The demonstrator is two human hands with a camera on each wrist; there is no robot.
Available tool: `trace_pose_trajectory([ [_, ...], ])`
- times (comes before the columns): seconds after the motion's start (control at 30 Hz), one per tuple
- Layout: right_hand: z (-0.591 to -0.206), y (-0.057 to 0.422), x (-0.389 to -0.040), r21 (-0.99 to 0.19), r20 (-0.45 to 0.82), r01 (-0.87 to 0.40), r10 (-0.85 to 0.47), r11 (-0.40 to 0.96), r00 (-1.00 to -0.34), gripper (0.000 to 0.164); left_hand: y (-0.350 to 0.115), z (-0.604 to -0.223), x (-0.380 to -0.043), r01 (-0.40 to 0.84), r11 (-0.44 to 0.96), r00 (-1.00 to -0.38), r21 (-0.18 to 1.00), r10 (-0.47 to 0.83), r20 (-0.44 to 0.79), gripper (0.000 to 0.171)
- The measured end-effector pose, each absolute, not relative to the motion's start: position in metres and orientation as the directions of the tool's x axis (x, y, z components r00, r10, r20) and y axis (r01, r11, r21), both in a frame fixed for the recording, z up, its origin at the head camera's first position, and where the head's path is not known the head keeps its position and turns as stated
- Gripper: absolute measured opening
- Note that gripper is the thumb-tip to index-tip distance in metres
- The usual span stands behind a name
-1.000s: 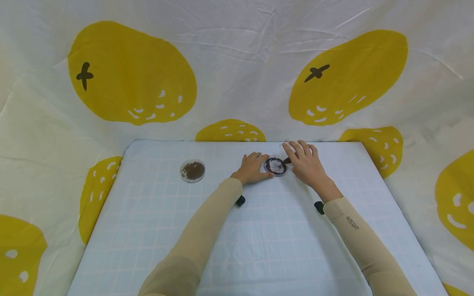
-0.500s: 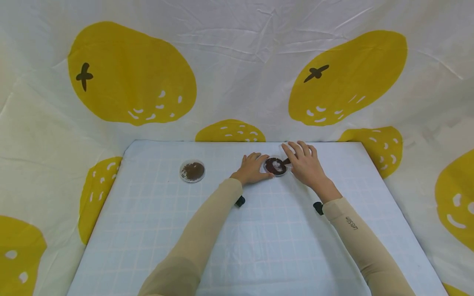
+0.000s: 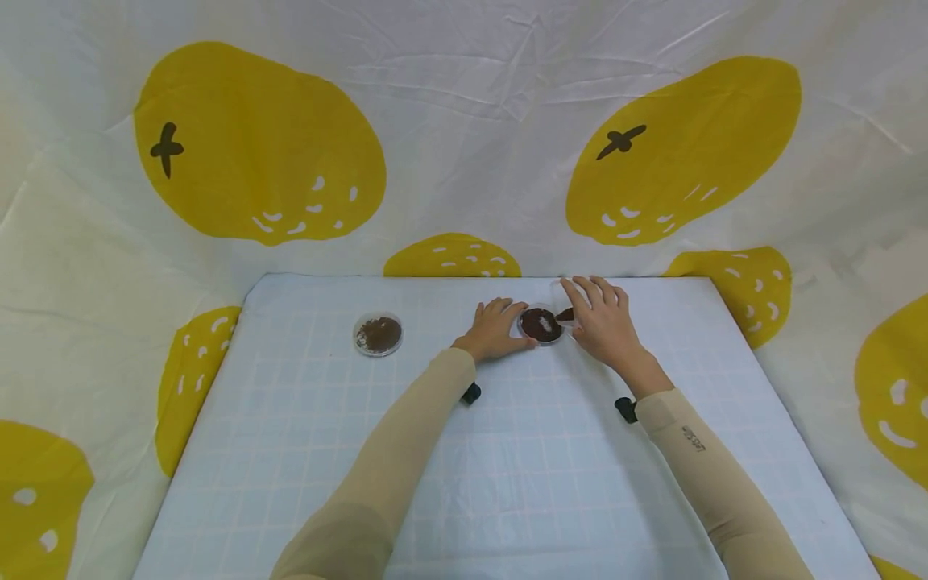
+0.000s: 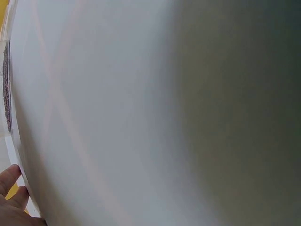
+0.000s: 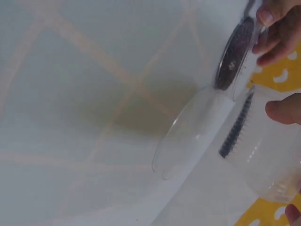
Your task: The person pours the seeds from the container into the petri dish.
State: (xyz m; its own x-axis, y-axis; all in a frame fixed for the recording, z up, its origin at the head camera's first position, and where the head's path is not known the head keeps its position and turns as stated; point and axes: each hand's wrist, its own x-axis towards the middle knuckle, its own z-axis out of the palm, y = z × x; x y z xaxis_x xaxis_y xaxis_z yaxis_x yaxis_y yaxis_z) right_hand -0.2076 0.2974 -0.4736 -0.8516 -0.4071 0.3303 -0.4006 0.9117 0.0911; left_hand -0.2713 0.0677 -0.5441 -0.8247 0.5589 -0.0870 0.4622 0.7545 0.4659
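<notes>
A round clear petri dish (image 3: 540,325) lies near the table's far edge, most of its bottom covered by dark brown granular material, with a small pale patch in the middle. My left hand (image 3: 496,329) holds it from the left, thumb at the near side and fingers at the far side. From the right, my right hand (image 3: 603,326) grips a clear plastic cup (image 5: 263,146), tipped with its mouth towards the dish. Dark grains (image 5: 236,126) lie along the cup's lower wall. In the left wrist view, the dish's contents (image 4: 6,87) show as a thin dark strip.
A second petri dish (image 3: 378,334) with brown powder sits to the left. A clear round lid (image 5: 181,136) lies beside the held dish. The pale blue checked table (image 3: 304,451) ends at a hanging white cloth (image 3: 464,161) with yellow fruit prints.
Dark material has spread over the held dish, and its pale area has shrunk to a small patch. My right hand has shifted slightly right with the cup; the left hand stays put.
</notes>
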Motion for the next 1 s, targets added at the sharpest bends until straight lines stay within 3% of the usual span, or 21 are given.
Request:
trace_pose_trajectory([
  [0.23,-0.478,0.305,-0.206,-0.082,0.304,-0.333,-0.294,0.939,-0.906,0.098,0.067,-0.543,-0.27,0.474,0.752,-0.82,0.458,0.567,-0.082,0.086],
  [0.47,-0.481,0.312,-0.204,-0.214,0.382,-0.305,-0.208,0.928,-0.9,0.098,0.066,-0.539,-0.268,0.471,0.753,-0.819,0.458,0.567,-0.09,0.085],
  [1.0,-0.487,0.32,-0.202,-0.571,0.277,-0.153,0.014,0.807,-0.961,0.096,0.066,-0.539,-0.267,0.47,0.741,-0.82,0.479,0.568,-0.075,0.085],
])
